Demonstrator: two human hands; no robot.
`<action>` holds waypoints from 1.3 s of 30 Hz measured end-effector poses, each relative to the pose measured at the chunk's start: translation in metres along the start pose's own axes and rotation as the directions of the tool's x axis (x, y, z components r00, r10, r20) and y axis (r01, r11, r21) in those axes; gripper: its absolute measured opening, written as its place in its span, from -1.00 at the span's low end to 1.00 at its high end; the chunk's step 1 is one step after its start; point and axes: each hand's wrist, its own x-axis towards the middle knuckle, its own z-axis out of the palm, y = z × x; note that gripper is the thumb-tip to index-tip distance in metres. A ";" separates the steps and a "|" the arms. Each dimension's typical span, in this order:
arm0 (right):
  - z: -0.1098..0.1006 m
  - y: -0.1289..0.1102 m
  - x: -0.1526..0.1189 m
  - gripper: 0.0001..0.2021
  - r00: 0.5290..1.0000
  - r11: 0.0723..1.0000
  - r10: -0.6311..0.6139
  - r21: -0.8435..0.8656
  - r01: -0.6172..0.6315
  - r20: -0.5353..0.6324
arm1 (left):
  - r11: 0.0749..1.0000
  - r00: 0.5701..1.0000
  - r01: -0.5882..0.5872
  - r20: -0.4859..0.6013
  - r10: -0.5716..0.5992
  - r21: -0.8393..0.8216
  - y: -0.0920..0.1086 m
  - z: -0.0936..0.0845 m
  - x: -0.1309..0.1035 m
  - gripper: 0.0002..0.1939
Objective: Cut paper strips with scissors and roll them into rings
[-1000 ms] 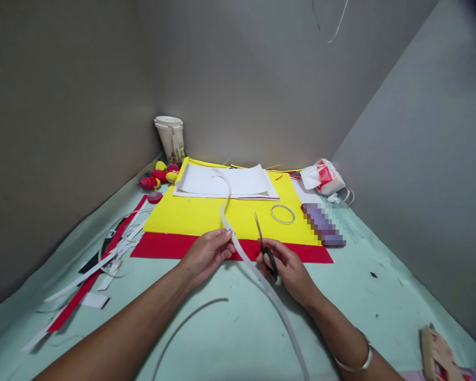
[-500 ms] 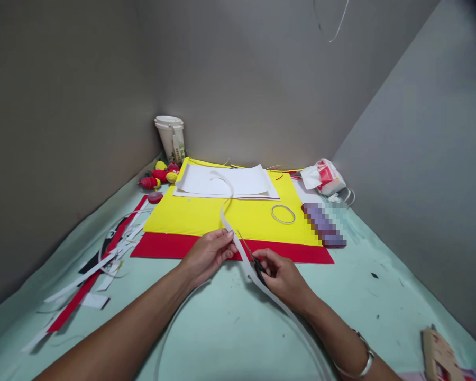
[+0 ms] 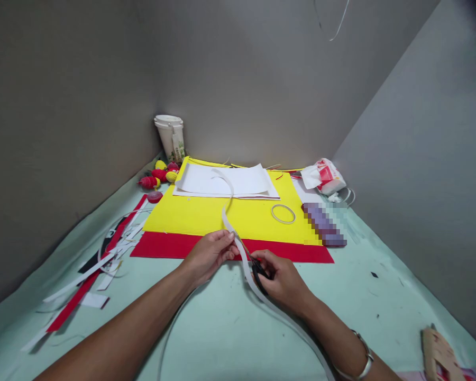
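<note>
My left hand (image 3: 216,253) pinches a long white paper strip (image 3: 245,264) between thumb and fingers, in front of a red sheet (image 3: 164,246). The strip curls away over a yellow sheet (image 3: 190,212) at its far end and runs back toward me past my right wrist. In my right hand (image 3: 281,278) are black-handled scissors (image 3: 257,270), their blades lying against the strip beside my left fingertips. Whether the blades are fully closed is hard to make out. A thin pale strip (image 3: 174,317) hangs below my left hand.
White paper (image 3: 226,182) lies on the yellow sheet, near a pale ring (image 3: 283,214). Red and white strips (image 3: 91,283) are at left, with a cup (image 3: 170,138) and red-yellow bundles (image 3: 158,175) behind. A tissue pack (image 3: 330,177) and a blurred purple object (image 3: 324,225) sit right.
The scissor blades have come together closer along the strip, and the handles show more in my right hand. The strip has shifted slightly; my left hand has barely moved.
</note>
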 end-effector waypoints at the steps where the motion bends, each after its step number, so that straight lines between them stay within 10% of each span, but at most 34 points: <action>1: 0.000 0.000 0.000 -0.71 1.000 1.000 -0.003 -0.009 0.003 0.001 | 1.000 1.000 0.000 -0.002 0.000 0.004 0.000 0.000 0.000 -0.85; 39: 0.000 -0.006 -0.003 -0.78 0.997 0.990 -0.073 -0.124 0.071 -0.009 | 1.000 1.000 0.022 -0.007 -0.022 -0.017 -0.001 0.001 0.000 -0.83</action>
